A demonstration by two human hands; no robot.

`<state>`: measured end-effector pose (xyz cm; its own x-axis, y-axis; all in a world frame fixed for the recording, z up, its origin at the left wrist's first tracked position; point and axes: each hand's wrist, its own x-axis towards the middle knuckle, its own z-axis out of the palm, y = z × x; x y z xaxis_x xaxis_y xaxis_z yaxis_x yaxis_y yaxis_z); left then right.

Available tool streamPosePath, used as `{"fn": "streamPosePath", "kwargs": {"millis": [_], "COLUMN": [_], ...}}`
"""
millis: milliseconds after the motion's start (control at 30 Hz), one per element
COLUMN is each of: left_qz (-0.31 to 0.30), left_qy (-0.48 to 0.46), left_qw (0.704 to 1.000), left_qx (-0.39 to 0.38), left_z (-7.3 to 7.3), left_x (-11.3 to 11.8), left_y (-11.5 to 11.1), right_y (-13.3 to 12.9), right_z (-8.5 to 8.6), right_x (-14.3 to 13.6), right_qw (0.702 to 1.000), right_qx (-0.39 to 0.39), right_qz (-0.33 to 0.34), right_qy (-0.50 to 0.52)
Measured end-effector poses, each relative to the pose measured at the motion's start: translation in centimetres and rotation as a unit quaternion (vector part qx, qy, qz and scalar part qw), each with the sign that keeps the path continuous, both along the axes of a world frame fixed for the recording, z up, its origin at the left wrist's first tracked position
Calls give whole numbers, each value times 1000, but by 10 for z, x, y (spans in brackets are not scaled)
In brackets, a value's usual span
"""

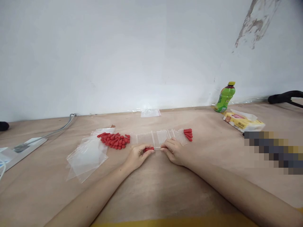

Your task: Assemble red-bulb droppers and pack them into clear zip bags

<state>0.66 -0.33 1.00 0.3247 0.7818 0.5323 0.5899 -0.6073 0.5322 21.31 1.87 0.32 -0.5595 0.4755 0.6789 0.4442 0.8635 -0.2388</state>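
Note:
My left hand [139, 154] is closed on a red rubber bulb [149, 148] at the middle of the table. Out of the bulb a thin clear tube [157, 148] runs rightward, and my right hand [172, 150] pinches its other end. Just behind both hands lies a long row of clear tubes [151, 136]. A pile of red bulbs [115, 141] sits at the row's left end. At its right end are several more red bulbs [188, 135], lying together.
Clear plastic bags [87, 154] lie spread at the left, with a cable [59, 130] beyond them. Near the wall lies a small bag [150, 113]. At the right are a green bottle [225, 97], a tissue pack [243, 121] and a black object [285, 97].

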Motion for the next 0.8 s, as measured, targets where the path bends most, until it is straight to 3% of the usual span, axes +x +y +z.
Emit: {"fn": "streamPosePath", "kwargs": {"millis": [433, 800], "left_qz": [-24, -60], "left_qy": [23, 59], "left_qw": [999, 996], "left_qx": [-19, 24], "left_z": [-1, -1], "left_x": [0, -1], "left_y": [-3, -2], "right_y": [1, -2], "right_z": [-2, 6], "right_x": [-6, -6], "right_qw": [998, 990], "right_qx": [15, -79], "right_qz": [-5, -8], "right_qy": [-65, -113]}}
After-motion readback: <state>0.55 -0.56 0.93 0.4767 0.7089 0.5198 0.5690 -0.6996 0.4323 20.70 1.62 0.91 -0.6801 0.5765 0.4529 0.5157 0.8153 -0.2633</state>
